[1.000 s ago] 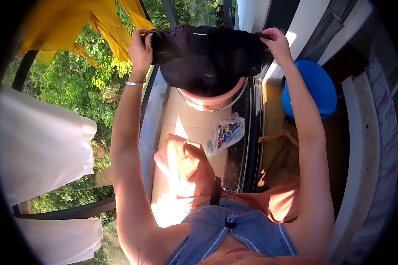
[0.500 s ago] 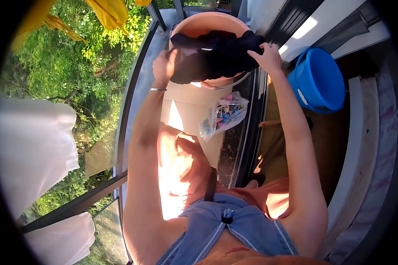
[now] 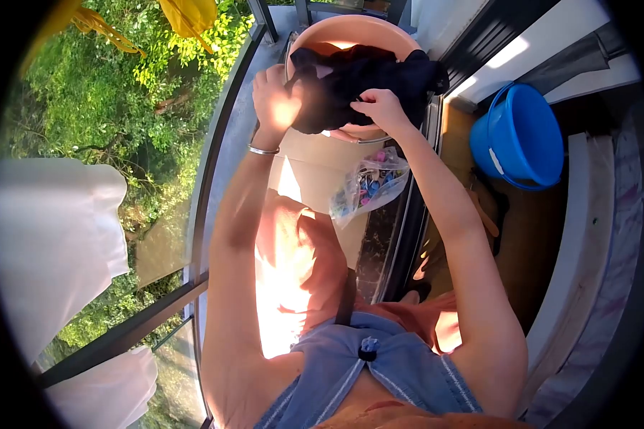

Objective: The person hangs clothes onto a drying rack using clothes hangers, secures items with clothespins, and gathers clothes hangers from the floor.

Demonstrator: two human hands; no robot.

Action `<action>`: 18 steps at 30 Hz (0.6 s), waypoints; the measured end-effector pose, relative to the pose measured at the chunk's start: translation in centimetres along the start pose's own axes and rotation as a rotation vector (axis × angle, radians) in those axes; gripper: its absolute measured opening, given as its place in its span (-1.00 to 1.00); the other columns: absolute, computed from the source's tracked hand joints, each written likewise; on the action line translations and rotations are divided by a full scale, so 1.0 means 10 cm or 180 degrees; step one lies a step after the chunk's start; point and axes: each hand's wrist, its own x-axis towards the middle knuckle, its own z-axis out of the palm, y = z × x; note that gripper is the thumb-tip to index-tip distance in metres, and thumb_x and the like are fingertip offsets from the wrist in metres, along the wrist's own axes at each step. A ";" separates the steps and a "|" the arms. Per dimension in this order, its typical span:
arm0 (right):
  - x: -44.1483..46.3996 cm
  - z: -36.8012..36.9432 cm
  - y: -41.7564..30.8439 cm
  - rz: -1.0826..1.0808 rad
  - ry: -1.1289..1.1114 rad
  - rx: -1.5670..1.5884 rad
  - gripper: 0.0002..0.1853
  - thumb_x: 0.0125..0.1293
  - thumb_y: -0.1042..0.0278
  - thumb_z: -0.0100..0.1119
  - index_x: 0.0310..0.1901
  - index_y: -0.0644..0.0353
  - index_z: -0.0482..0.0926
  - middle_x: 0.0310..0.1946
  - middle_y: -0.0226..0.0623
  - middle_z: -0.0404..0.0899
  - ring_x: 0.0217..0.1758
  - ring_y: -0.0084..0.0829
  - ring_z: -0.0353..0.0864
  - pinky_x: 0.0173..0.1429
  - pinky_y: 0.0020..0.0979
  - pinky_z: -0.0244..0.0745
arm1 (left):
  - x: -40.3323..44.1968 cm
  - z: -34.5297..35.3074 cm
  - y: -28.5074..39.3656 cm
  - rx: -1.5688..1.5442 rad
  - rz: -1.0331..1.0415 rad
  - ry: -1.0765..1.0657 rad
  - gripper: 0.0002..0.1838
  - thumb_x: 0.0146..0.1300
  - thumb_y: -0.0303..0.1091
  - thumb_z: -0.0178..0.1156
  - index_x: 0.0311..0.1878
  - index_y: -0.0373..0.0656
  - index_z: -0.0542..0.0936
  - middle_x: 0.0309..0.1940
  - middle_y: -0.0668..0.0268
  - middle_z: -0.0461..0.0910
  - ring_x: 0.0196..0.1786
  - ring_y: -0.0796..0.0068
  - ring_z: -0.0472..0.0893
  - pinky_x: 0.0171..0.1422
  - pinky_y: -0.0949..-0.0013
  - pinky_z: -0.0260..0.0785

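A dark garment (image 3: 336, 89) lies bunched over the front of a round pink basin (image 3: 354, 30). My left hand (image 3: 273, 100), with a silver bangle at the wrist, is at the garment's left edge; its fingers are partly hidden at the cloth. My right hand (image 3: 379, 107) pinches the cloth near the middle of the garment's front, thumb and forefinger together. Dark cloth also hangs past the basin's right rim.
A clear bag of colourful small items (image 3: 368, 187) lies on the floor below the basin. To the right stand a blue bucket (image 3: 526, 136) and a hanger (image 3: 484, 213). White cloth (image 3: 57, 243) and yellow cloth (image 3: 189, 18) hang left, beside the railing (image 3: 132, 322).
The garment has come down from being stretched between both hands onto the basin. My right hand has moved left from its right end to its middle. The view has shifted.
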 end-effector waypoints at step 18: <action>-0.17 -1.51 -1.07 -0.1349 0.0886 0.2827 -0.85 0.16 0.39 0.13 -0.48 0.29 0.49 -0.67 -0.45 0.44 -0.66 -0.74 0.32 -0.62 -0.68 0.15 | 0.07 0.27 1.19 -0.3060 -0.0362 -0.2256 -0.85 0.07 -0.38 0.23 -0.47 -0.28 0.54 -0.55 0.38 0.54 -0.42 0.73 0.43 -0.29 0.60 0.28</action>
